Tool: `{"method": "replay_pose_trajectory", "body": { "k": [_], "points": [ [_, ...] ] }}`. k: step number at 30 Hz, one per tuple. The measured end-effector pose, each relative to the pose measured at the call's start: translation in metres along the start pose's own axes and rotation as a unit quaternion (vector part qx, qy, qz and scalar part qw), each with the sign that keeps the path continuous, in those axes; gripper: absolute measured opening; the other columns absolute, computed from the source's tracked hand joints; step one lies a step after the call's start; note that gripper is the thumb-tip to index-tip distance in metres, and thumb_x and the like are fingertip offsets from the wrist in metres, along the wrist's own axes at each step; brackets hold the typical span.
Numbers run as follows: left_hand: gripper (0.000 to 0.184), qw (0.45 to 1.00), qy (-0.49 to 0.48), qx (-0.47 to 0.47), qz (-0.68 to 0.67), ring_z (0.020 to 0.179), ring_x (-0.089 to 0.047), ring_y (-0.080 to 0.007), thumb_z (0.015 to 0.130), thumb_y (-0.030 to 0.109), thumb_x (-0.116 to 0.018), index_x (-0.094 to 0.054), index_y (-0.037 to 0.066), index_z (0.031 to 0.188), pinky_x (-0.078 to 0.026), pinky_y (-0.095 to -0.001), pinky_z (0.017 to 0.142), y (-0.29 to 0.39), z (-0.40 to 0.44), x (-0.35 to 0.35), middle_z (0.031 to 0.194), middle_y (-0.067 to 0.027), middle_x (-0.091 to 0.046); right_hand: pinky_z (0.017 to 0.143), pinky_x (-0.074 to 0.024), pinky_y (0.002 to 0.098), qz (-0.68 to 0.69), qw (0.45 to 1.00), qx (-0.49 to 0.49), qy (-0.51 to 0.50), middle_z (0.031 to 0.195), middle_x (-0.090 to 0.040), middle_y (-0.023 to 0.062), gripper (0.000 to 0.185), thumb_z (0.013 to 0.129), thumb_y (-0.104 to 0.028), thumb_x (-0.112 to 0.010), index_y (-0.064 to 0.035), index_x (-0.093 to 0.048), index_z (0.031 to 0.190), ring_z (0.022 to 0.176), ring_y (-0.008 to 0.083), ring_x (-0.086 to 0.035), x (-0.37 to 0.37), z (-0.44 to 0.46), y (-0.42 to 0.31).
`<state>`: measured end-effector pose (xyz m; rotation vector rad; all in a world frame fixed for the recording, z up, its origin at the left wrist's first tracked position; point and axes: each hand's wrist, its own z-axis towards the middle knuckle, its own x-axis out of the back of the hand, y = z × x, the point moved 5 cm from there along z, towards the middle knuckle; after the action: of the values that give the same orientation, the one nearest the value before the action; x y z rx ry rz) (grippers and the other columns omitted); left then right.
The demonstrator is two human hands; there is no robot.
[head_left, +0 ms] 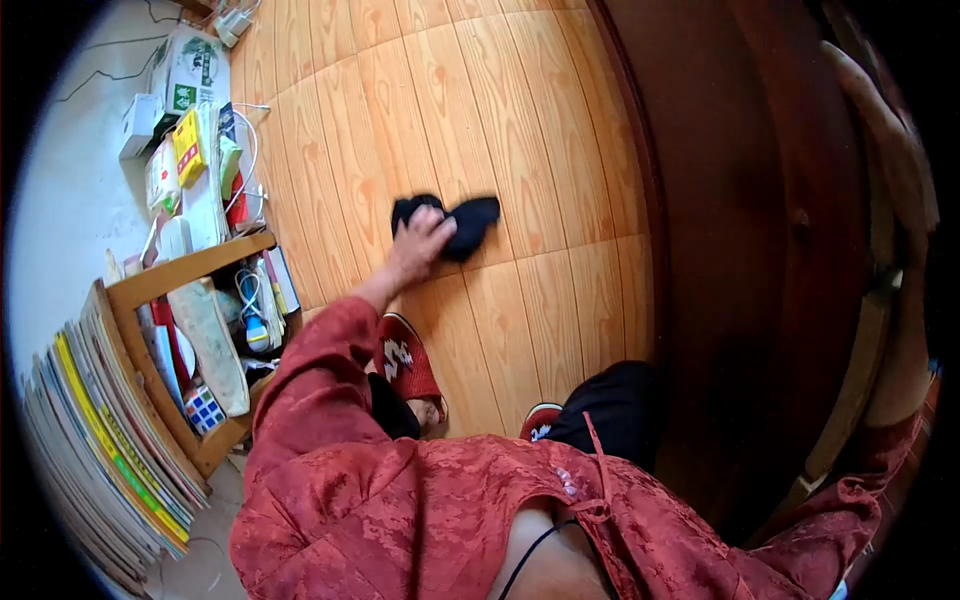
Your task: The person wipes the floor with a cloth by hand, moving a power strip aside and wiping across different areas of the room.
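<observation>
My left hand (pixel 423 247) reaches down to the floor with its fingers closed on a black cloth (pixel 472 222). The cloth is bunched in two lobes, one on each side of the fingers, and its right end is blurred by motion. At the far right edge, my right hand (pixel 882 140) lies along the dark wooden furniture (pixel 760 240), its fingers stretched out and nothing visible in them. Below the cloth are my red slippers, the left slipper (pixel 408 360) in full view and the right slipper (pixel 538 420) partly hidden by a black trouser leg.
Wood-patterned flooring (pixel 510 120) spreads ahead. On the left stands a wooden rack (pixel 190 270) holding a Rubik's cube (pixel 204 410) and a blue bulb (pixel 257 332), beside a stack of magazines (pixel 110 440). Boxes, including a green-and-white carton (pixel 192 70), and a white cable line the wall.
</observation>
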<state>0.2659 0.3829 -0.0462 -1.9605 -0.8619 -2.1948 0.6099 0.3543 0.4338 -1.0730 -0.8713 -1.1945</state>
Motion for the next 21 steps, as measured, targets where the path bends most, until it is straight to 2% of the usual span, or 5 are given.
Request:
{"method": "replay_pose_trajectory", "body": {
  "k": [3,7,11,17,21],
  "points": [
    [0.052,0.977,0.207,-0.042,0.042,0.115,-0.047,-0.0361,0.071,0.003,-0.063,-0.054,0.011,0.122,-0.044,-0.0488,0.09,-0.091,0.085,0.022,0.115,-0.0138,-0.05,0.109,-0.033,0.0403,0.001,1.0,-0.004,-0.009,0.137,-0.046,0.0152,0.05,0.088,-0.018,-0.058,-0.0057,-0.045,0.135,0.13,0.0264,-0.041,0.001,0.0,0.007],
    [0.042,0.974,0.099,0.191,0.068,0.103,-0.055,-0.0345,0.074,0.003,-0.063,-0.058,0.009,0.116,-0.047,-0.0451,0.084,-0.207,0.195,0.082,0.103,-0.0155,-0.06,0.109,-0.0334,0.0416,0.002,1.0,-0.005,0.003,0.138,-0.045,0.0147,0.05,0.089,-0.019,-0.056,-0.0075,-0.045,0.136,0.131,0.0268,-0.041,0.001,-0.002,0.009],
    [0.044,0.93,0.332,0.11,0.112,0.099,-0.055,-0.0364,0.079,0.031,-0.073,-0.058,0.01,0.114,-0.046,-0.0449,0.085,-0.176,0.21,0.187,0.102,-0.0151,-0.061,0.108,-0.0337,0.043,0.01,1.0,-0.014,0.01,0.139,-0.045,0.0142,0.049,0.089,-0.02,-0.055,-0.0094,-0.045,0.136,0.131,0.0273,-0.04,0.003,0.002,0.015],
    [0.034,0.964,0.235,-0.098,0.08,0.1,-0.056,-0.0338,0.073,0.003,-0.068,-0.058,0.008,0.106,-0.047,-0.0435,0.083,-0.071,0.091,0.189,0.103,-0.0135,-0.058,0.108,-0.0343,0.045,0.019,1.0,-0.007,0.01,0.141,-0.044,0.0135,0.048,0.091,-0.022,-0.053,-0.0121,-0.045,0.137,0.132,0.028,-0.04,0.009,0.011,0.02],
    [0.027,0.997,0.053,-0.034,0.043,0.102,-0.055,-0.0319,0.082,0.013,-0.059,-0.06,0.012,0.109,-0.047,-0.0437,0.073,-0.03,-0.041,0.074,0.107,-0.0109,-0.056,0.108,-0.0347,0.0463,0.009,1.0,-0.005,0.003,0.142,-0.043,0.0129,0.048,0.091,-0.023,-0.052,-0.014,-0.045,0.138,0.133,0.0285,-0.04,0.01,0.011,0.032]
  ]
}}
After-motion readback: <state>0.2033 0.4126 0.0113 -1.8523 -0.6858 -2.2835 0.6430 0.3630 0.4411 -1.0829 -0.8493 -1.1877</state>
